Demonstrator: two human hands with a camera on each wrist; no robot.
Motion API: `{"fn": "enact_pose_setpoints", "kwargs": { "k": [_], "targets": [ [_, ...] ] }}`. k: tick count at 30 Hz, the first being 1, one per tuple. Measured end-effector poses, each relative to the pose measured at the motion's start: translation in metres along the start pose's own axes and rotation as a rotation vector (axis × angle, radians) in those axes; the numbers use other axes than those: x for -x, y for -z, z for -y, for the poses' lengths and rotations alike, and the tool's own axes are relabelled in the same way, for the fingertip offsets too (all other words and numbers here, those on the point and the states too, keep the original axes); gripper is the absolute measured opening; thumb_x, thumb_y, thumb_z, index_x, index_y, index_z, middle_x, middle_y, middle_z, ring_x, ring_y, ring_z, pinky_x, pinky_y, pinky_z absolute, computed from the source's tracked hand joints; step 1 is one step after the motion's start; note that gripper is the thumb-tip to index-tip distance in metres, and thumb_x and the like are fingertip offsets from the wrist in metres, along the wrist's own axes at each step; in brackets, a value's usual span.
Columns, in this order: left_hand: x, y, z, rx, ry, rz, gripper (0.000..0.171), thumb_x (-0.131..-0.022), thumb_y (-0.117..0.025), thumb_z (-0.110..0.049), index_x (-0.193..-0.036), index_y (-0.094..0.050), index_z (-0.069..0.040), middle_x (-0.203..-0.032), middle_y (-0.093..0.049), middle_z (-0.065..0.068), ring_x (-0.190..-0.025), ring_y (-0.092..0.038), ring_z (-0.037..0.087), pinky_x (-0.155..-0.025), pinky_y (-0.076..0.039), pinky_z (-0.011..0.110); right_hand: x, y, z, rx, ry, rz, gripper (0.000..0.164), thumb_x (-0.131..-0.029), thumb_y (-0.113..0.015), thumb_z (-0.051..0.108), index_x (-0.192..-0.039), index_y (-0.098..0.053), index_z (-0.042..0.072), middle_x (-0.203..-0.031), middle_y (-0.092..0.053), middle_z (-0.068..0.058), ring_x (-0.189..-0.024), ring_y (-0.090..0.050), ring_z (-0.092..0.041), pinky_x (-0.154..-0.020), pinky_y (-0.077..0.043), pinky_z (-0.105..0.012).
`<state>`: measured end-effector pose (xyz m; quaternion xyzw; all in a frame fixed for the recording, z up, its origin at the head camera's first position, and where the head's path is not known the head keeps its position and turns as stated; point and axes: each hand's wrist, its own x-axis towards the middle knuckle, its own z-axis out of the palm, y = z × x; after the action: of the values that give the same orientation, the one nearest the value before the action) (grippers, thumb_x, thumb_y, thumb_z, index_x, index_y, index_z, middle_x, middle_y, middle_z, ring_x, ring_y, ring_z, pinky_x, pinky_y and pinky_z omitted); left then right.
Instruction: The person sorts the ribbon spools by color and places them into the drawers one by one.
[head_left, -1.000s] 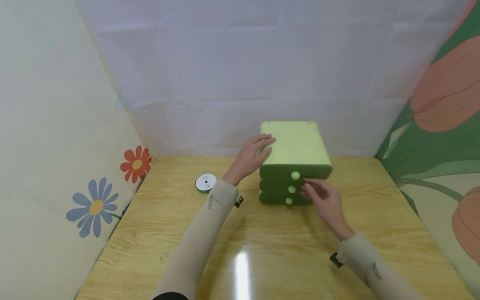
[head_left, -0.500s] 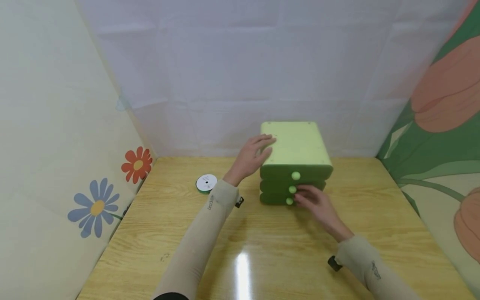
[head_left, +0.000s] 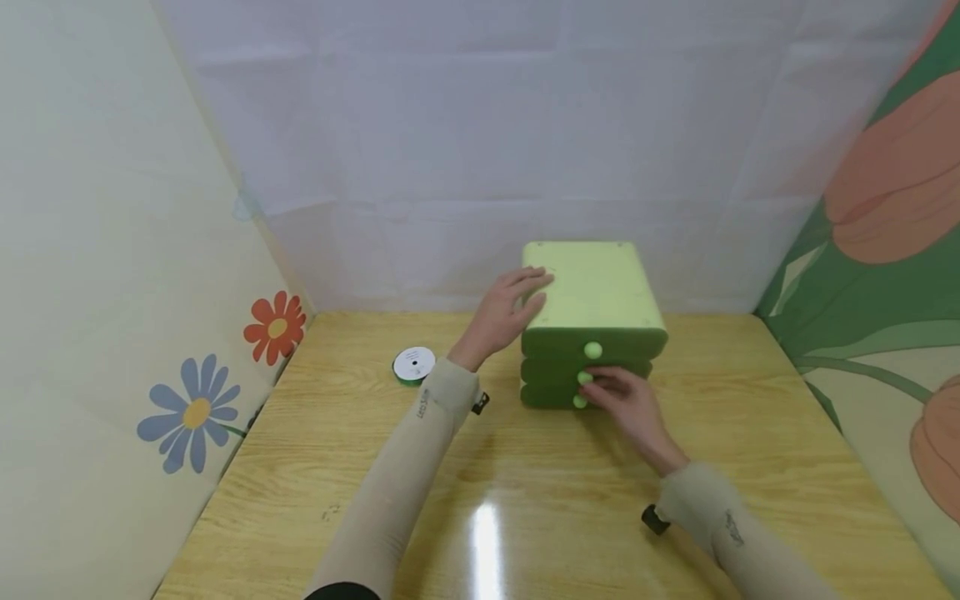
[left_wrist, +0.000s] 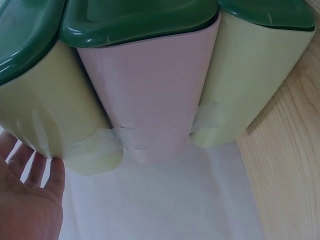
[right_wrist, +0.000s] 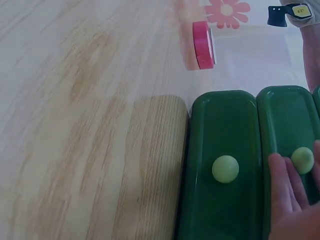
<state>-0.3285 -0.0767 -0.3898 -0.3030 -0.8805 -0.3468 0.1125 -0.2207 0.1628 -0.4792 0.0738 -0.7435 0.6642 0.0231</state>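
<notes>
A small cabinet with three stacked drawers (head_left: pixel 551 344) has a pale green top, dark green fronts and round light-green knobs. My left hand (head_left: pixel 501 317) rests at its upper left edge, fingers on the top. In the left wrist view, the fingertips (left_wrist: pixel 56 167) touch the side of the outer yellowish compartment (left_wrist: pixel 90 130), beside a pink one. My right hand (head_left: pixel 632 404) is at the front, thumb and fingers pinching the middle drawer's knob (right_wrist: pixel 302 160). The bottom drawer's knob (right_wrist: pixel 225 169) shows free in the right wrist view. All drawers look closed.
A flat spool with a white label (head_left: pixel 414 363) lies on the wooden table (head_left: pixel 360 483), left of the cabinet; its rim looks green from the head and red (right_wrist: pixel 202 45) in the right wrist view. A white cloth backdrop (head_left: pixel 450 167) and flower-painted panels enclose the table.
My right hand has moved left and slightly down from beside the upper drawers' fronts to the middle knob. The left hand has stayed on the cabinet's edge.
</notes>
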Motion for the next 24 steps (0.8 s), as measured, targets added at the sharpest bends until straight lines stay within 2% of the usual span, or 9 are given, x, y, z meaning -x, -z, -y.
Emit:
{"fn": "enact_pose_setpoints", "kwargs": {
  "k": [4, 9, 19, 24],
  "targets": [
    [-0.0014, -0.0018, 0.0014, -0.009, -0.008, 0.008, 0.048, -0.111, -0.043, -0.041, -0.153, -0.053, -0.020, -0.163, -0.045, 0.002, -0.153, -0.036, 0.023, -0.127, -0.027, 0.047, -0.0027, -0.0035, -0.0003, 0.008, -0.031, -0.068, 0.029, -0.095, -0.073, 0.003, -0.120, -0.067, -0.012, -0.108, -0.074, -0.030, -0.091, -0.078, -0.026, -0.086, -0.063, -0.038],
    [-0.0014, 0.0005, 0.0005, 0.002, -0.010, 0.000, 0.047, -0.110, -0.045, -0.039, -0.152, -0.054, -0.019, -0.162, -0.046, 0.004, -0.152, -0.036, 0.024, -0.127, -0.028, 0.048, -0.0026, -0.0065, 0.0008, 0.034, -0.027, -0.086, 0.028, -0.093, -0.076, 0.006, -0.116, -0.070, -0.010, -0.107, -0.074, -0.029, -0.091, -0.078, -0.032, -0.086, -0.063, -0.043],
    [-0.0019, 0.0003, 0.0025, -0.001, -0.011, 0.014, 0.049, -0.110, -0.043, -0.042, -0.152, -0.053, -0.020, -0.162, -0.045, 0.003, -0.152, -0.037, 0.024, -0.127, -0.028, 0.048, 0.0031, -0.0074, 0.0020, 0.119, -0.008, -0.097, 0.027, -0.093, -0.079, 0.012, -0.113, -0.073, -0.005, -0.105, -0.076, -0.024, -0.090, -0.077, -0.028, -0.082, -0.064, -0.034],
    [-0.0009, 0.0011, 0.0020, 0.014, -0.008, 0.015, 0.049, -0.110, -0.043, -0.042, -0.152, -0.053, -0.019, -0.163, -0.044, 0.003, -0.152, -0.036, 0.025, -0.127, -0.028, 0.050, 0.0036, -0.0068, 0.0005, 0.114, -0.006, -0.092, 0.025, -0.092, -0.079, 0.011, -0.112, -0.073, -0.004, -0.103, -0.077, -0.023, -0.089, -0.077, -0.028, -0.082, -0.064, -0.038]
  ]
}}
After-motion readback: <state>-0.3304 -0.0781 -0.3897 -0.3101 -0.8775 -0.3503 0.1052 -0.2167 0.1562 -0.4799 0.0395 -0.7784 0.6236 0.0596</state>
